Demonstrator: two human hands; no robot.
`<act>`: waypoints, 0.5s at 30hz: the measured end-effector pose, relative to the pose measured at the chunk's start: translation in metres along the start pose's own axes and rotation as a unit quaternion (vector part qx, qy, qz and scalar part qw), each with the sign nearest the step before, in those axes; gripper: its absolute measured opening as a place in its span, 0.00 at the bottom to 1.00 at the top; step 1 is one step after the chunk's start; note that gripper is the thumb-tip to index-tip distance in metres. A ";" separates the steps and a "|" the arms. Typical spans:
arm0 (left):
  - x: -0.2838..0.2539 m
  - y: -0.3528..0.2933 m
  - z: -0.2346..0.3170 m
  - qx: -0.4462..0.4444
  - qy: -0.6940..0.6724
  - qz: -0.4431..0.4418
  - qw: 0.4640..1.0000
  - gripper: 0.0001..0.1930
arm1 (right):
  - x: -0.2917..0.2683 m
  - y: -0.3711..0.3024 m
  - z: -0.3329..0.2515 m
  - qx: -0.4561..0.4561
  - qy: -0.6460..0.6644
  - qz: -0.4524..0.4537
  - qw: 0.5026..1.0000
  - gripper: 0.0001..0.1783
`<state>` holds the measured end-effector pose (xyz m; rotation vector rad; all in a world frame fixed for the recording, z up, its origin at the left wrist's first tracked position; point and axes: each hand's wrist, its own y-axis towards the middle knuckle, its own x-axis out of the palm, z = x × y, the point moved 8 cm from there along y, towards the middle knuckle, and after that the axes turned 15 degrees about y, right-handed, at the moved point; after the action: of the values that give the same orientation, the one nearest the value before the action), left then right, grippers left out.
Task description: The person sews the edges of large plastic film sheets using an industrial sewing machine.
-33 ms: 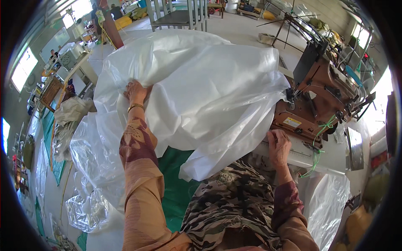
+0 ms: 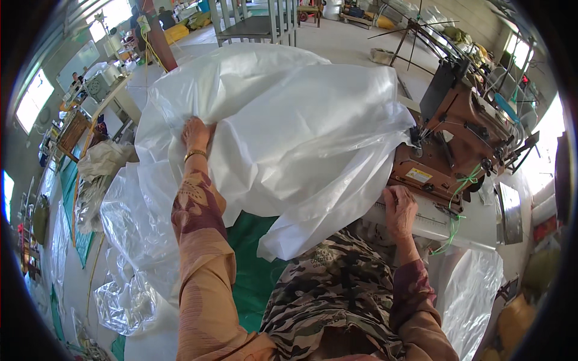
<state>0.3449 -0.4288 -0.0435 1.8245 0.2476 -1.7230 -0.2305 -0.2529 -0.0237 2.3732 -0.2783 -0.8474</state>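
A large, translucent white plastic sheet (image 2: 301, 120) lies bunched and creased across the work surface. My left hand (image 2: 197, 133) is on its left part, the fingers bent into the plastic and closed on a fold. The right end of the sheet runs under the needle area of a brown sewing machine (image 2: 460, 120). Just below the machine, by a ruler strip (image 2: 421, 216) on the table edge, my right hand (image 2: 401, 210) has its fingers curled in. The sheet's lower edge passes close to that hand; whether anything is inside the fingers is hidden.
A green cloth (image 2: 253, 271) shows beneath the sheet near my lap. Light green string (image 2: 457, 216) hangs off the machine's front. Crumpled clear plastic (image 2: 129, 301) lies at lower left. Beyond the sheet stands a grey metal frame (image 2: 256, 25); a thin-rod stand (image 2: 415, 30) is behind the machine.
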 end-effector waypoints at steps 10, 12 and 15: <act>0.017 -0.060 -0.028 0.030 -0.158 0.090 0.983 0.12 | -0.003 -0.004 0.005 -0.020 0.035 0.019 0.999 0.11; 0.027 -0.084 -0.068 -0.037 -0.234 0.030 0.971 0.14 | -0.006 -0.007 0.003 -0.023 0.048 0.024 0.998 0.11; 0.030 -0.141 -0.103 -0.136 -0.597 0.033 0.790 0.18 | 0.001 0.000 0.007 -0.027 0.064 -0.017 0.997 0.11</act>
<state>0.3614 -0.2685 -0.1178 0.2955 -0.1064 -2.2704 -0.2343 -0.2566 -0.0280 2.3762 -0.1623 -0.7062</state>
